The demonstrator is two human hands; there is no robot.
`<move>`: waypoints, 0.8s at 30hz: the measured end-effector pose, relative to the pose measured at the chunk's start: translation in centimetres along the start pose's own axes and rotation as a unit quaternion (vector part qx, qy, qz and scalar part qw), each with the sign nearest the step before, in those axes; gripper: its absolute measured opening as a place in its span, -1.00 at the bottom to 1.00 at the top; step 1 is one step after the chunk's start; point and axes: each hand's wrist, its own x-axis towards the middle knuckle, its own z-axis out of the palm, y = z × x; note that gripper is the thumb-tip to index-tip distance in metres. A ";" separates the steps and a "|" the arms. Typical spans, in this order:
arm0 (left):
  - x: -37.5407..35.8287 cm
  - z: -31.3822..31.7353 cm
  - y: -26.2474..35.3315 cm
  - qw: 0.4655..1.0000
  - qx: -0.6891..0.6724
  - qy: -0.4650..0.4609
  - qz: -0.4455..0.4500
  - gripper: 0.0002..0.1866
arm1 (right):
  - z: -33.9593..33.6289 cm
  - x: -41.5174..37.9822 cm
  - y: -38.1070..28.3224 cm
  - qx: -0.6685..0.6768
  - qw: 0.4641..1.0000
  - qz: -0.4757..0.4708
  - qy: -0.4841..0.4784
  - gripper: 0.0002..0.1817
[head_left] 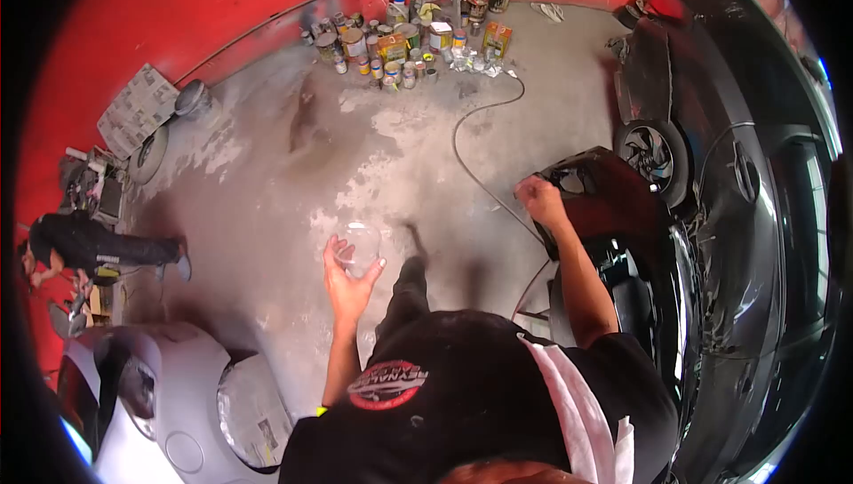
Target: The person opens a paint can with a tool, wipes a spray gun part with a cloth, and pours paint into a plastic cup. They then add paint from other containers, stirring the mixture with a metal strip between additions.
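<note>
A clear, round, see-through container (360,246) sits in my left hand (349,281), with the thumb and fingers curved around its sides. My right hand (537,197) is raised at the right, its fingers curled in; whether it holds something small cannot be made out. Just below and beside that hand is a dark bumper-like car part (613,204). A white cloth (577,404) hangs over my right shoulder.
Many cans and bottles (391,48) stand by the red wall. A hose (456,142) snakes across the floor. A black car (755,217) fills the right side, and a silver car (182,373) is at lower left. Another person (98,242) bends over at the left.
</note>
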 end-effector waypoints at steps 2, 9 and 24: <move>6.6 3.3 -2.5 1.000 0.006 -0.007 -0.001 -0.03 | 1.1 3.9 1.0 0.016 0.998 0.050 0.045 -0.80; 33.2 16.9 3.9 0.976 0.036 -0.179 0.120 0.03 | 6.4 5.0 7.3 -0.033 0.963 0.185 -0.191 -0.62; 54.0 27.8 -2.7 0.996 0.036 -0.023 -0.076 -0.10 | 5.4 51.7 8.1 -0.140 0.950 -0.061 -0.273 -0.65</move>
